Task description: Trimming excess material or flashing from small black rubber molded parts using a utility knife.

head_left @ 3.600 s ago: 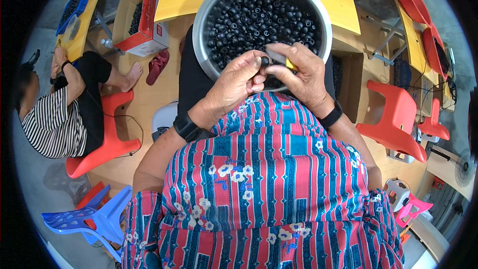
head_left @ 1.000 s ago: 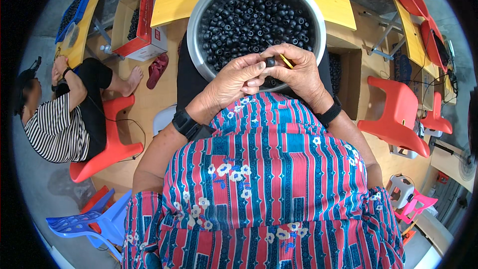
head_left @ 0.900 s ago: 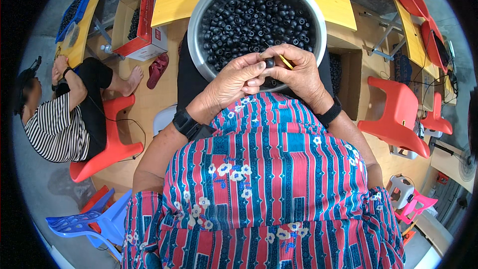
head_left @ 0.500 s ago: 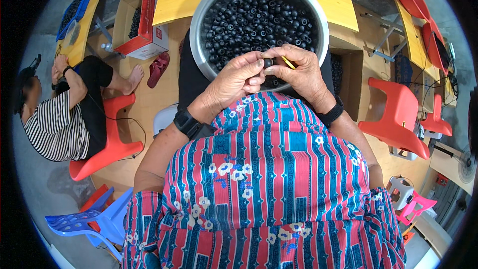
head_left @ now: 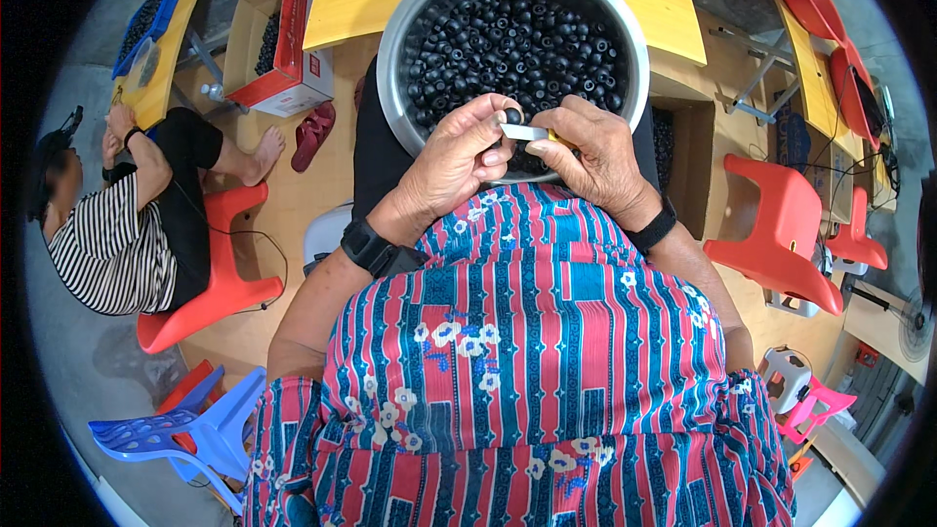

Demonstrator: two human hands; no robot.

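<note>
Between the fingertips of my left hand [head_left: 464,151] is a small round black part [head_left: 511,116] with a dark, smooth surface. My right hand [head_left: 593,158] grips a small knife with a yellow handle [head_left: 557,140]. Its flat, pale metal blade [head_left: 525,132] points left and reaches my left fingertips, just below the black part. Both hands are over the near rim of a wide metal basin [head_left: 636,68]. Many similar black parts [head_left: 508,44], several with a hole showing, lie heaped inside it.
The basin overlaps a yellow table [head_left: 673,0]. A cardboard box [head_left: 293,49] of black parts stands left, beside a dark red slipper [head_left: 314,135]; another box [head_left: 691,156] is at right. A seated person [head_left: 117,224] works far left. Red stools [head_left: 771,224] flank me.
My right hand has turned, and the knife's blade now shows flat, pointing left. The black part sits higher, in my left fingertips alone; before, both hands' fingers were around it.
</note>
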